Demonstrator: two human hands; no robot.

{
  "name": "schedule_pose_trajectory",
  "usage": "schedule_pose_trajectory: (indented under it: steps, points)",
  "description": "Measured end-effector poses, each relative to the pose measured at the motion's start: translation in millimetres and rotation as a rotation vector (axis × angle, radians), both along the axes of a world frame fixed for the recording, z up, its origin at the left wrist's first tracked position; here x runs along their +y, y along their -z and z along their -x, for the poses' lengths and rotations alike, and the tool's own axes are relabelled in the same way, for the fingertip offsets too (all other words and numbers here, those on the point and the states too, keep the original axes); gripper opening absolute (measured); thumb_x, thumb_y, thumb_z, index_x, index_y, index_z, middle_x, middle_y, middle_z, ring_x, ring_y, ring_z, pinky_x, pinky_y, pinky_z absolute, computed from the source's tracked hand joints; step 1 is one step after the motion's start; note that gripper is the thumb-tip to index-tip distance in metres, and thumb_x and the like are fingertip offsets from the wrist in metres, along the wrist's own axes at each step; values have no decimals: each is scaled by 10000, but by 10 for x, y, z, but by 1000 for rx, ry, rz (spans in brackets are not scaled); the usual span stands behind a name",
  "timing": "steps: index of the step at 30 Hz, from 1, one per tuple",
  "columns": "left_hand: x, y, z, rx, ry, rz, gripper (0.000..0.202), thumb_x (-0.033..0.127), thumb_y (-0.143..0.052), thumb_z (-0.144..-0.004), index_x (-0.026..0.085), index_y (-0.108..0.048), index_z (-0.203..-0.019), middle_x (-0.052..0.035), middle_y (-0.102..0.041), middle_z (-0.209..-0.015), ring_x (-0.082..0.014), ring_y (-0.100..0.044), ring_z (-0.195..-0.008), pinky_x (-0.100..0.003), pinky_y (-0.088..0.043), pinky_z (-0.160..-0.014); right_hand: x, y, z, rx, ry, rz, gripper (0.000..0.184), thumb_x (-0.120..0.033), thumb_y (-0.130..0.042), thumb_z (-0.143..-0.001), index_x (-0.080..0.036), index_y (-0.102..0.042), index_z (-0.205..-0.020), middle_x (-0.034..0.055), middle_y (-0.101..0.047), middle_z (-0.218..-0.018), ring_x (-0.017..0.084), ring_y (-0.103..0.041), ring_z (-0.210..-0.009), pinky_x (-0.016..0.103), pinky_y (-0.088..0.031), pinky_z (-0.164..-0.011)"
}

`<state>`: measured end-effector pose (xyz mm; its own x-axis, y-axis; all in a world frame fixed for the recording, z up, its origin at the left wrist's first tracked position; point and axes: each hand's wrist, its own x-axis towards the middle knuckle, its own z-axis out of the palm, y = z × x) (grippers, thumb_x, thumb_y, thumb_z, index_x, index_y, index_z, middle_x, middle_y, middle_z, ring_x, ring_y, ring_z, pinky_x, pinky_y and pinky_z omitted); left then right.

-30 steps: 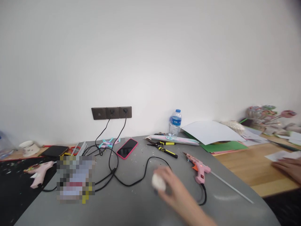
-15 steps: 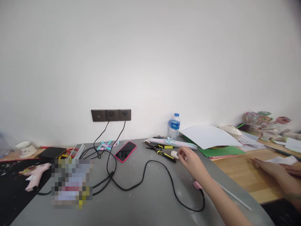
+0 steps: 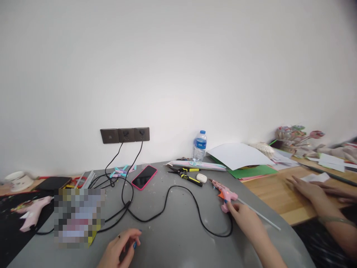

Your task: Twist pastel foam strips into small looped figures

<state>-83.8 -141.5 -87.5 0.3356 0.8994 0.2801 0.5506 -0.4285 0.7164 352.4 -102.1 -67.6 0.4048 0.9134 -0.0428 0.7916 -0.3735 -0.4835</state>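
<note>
On right of tabletop (image 3: 173, 245), right hand (image 3: 245, 219) touches pink glue gun (image 3: 229, 195), not yet lifted; grip unclear. Near left, left hand (image 3: 117, 247) seems empty, fingers loosely curled.

Pink glue gun (image 3: 230, 195) — orange trigger (image 3: 221, 195), black and yellow pliers (image 3: 192, 181), pink-edged black phone (image 3: 144, 178), grey table (image 3: 173, 234)

Pink glue gun (image 3: 229, 195) lies on its side.

Glue guns (image 3: 229, 195) look plastic; the phone screen (image 3: 144, 177) looks glossy.
</note>
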Motion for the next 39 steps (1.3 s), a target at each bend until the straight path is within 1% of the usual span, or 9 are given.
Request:
schedule_pose_trajectory:
  steps: [5,9,17,21,25,29,33,36,39]
  points:
    - [158,-13,-176,69,23,-68,249,193,-447,-870,263,-560,-1080,7,-700,-811,-118,-626,-609,-165,-493,-593,269,-264,131,-107,-43,-117,408,-446,-348,-886,-228,-624,-679,56,-682,-618,231,-641,-605,278,-404,-537]
    - [165,-34,-199,100,31,-48,240,196,-440,-872,243,-578,-1063,-21,-700,-834,-136,-653,-689,-180,-511,-661,792,-450,387,-262,-363,-239,223,-206,-466,-823,-197,-665,-923,99,-719,-938,271,-638,-908,334,-437,-738]
    - [148,-113,-231,130,54,-46,257,148,-432,-854,226,-609,-1022,-55,-697,-905,-153,-666,-786,-208,-527,-723,1543,-403,1148,-162,-772,-246,270,-102,-565,-755,-185,-688,-981,73,-719,-1000,229,-651,-938,315,-467,-848]
    - [297,-247,-308,150,14,-90,281,127,-400,-853,223,-595,-1031,-77,-670,-953,-186,-639,-894,-275,-521,-799,1455,-272,1685,-77,-854,-349,331,-90,-512,-801,-135,-620,-1111,124,-643,-1135,231,-583,-1090,326,-428,-962]
    - [712,-347,-373,251,-79,-162,332,109,-410,-824,218,-575,-1090,-107,-604,-1171,-225,-559,-1117,-359,-453,-954,1179,-75,1984,1,-803,-450,426,-46,-419,-815,-193,-531,-1199,112,-583,-1188,223,-545,-1132,364,-439,-972]
    - [1291,-343,-438,554,-369,-57,494,185,-535,-784,99,-471,-1265,-225,-456,-1369,-340,-376,-1315,-453,-348,-1033,841,183,1913,238,-691,-652,435,-70,-376,-835,-229,-479,-1227,88,-540,-1261,219,-493,-1214,387,-408,-1027]
    - [1722,-367,-510,642,-447,42,500,309,-630,-757,38,-522,-1163,-262,-598,-1150,-369,-541,-1134,-455,-411,-918,579,391,1692,315,-621,-713,394,-143,-403,-864,-258,-467,-1235,77,-521,-1295,239,-479,-1236,428,-390,-1040]
    - [1814,-436,-553,655,-459,9,623,313,-753,-622,51,-519,-1137,-225,-609,-1119,-360,-535,-1123,-426,-409,-919,537,482,1581,366,-572,-724,339,-198,-422,-876,-243,-474,-1207,100,-516,-1286,259,-483,-1223,466,-394,-1025]
    - [1637,-549,-592,657,-495,-53,745,233,-773,-557,60,-455,-1208,-228,-532,-1227,-363,-492,-1164,-423,-402,-935,573,532,1558,444,-533,-742,329,-238,-444,-865,-225,-488,-1190,111,-547,-1238,260,-540,-1150,461,-425,-991]
